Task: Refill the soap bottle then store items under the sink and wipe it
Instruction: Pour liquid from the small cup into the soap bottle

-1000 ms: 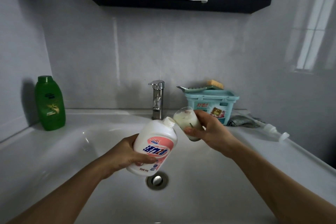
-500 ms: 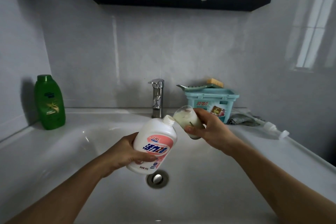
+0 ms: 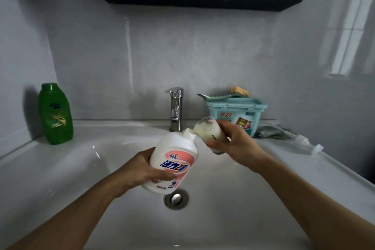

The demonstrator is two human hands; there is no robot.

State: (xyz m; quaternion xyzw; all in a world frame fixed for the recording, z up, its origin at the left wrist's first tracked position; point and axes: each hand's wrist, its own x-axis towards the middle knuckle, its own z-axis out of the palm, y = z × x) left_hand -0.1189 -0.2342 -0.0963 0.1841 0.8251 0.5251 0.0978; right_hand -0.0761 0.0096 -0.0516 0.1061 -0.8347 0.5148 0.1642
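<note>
white refill [image 3: 174,160] in left hand [image 3: 138,174], soap bottle [image 3: 205,132] in right hand [image 3: 237,146]

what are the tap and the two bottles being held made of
Tap: metal, chromed or brushed, by its silver sheen. White bottle: opaque glossy plastic, probably. Small bottle: translucent plastic or glass; creamy liquid shows through.

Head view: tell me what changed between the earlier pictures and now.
Nothing visibly moved, and nothing was taken hold of or let go. As before, the left hand grips the white bottle, tilted over the sink, and the right hand holds the small clear bottle tipped at its open neck. The green bottle and faucet stayed put.
</note>
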